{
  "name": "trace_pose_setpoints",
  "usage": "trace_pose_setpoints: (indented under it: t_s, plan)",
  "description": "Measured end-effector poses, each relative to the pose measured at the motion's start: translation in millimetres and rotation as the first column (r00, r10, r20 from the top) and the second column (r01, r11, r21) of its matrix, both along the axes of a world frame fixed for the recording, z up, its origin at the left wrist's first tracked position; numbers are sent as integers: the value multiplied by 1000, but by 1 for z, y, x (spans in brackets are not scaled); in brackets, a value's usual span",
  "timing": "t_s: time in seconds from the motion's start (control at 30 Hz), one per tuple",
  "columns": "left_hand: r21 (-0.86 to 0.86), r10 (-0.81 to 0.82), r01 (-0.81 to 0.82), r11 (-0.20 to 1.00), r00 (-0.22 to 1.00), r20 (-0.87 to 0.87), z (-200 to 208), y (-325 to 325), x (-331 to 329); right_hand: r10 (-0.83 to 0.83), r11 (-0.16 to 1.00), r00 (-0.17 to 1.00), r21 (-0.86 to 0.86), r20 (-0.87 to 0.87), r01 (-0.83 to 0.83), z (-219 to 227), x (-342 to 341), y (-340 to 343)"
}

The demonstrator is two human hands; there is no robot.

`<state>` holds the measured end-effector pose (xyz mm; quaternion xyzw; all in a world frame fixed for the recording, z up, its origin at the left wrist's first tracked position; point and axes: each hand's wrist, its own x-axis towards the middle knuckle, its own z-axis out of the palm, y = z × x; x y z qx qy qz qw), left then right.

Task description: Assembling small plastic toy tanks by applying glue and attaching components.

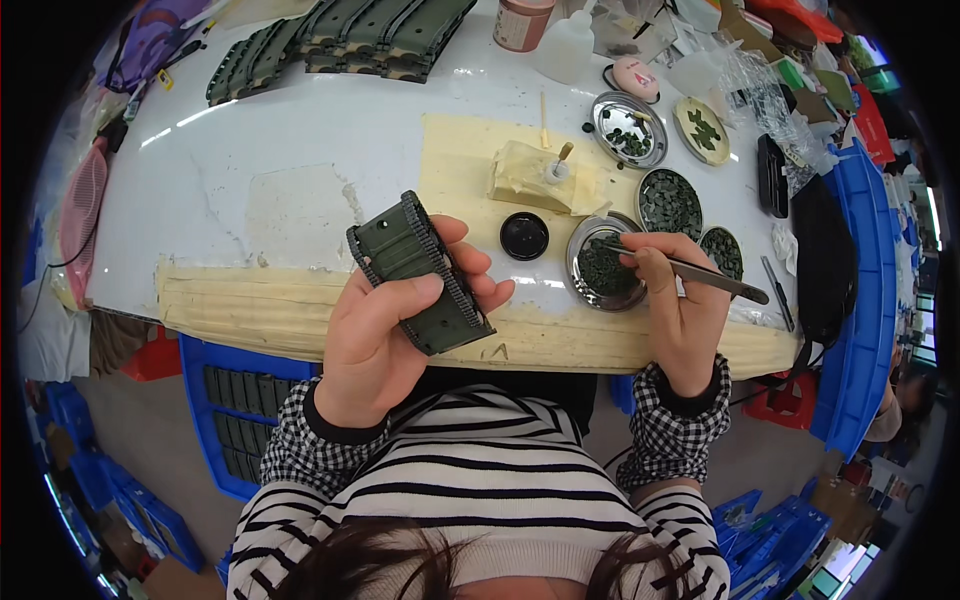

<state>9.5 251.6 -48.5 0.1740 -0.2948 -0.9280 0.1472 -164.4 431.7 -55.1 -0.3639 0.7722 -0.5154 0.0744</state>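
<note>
Left of the frame's centre, the left hand [368, 328] grips a green part [398, 250], seemingly light, stiff and probably fragile along its beaded rims, best held by its flat faces, while the right hand [683, 305] pinches tweezers [728, 282] over a dish [574, 262] on the worktop [220, 150].

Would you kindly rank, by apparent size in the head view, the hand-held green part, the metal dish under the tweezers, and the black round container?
1. Green part
2. Metal dish
3. Black round container

Bright light, glare on white tabletop [225, 150], fisheye-bent edges
</note>
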Motion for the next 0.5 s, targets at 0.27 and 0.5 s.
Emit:
trace_pose_setpoints:
  t_s: [0.27, 0.5]
  plan:
    - [21, -25, 25, 999, 1000, -7, -6, -2, -1, -9, 998, 999, 56, -49, 12, 0, 0, -5]
    - [20, -18, 19, 1000, 1000, -16, -6, -3, 2, 38, 999, 995, 23, -92, -36, 0, -1, -4]
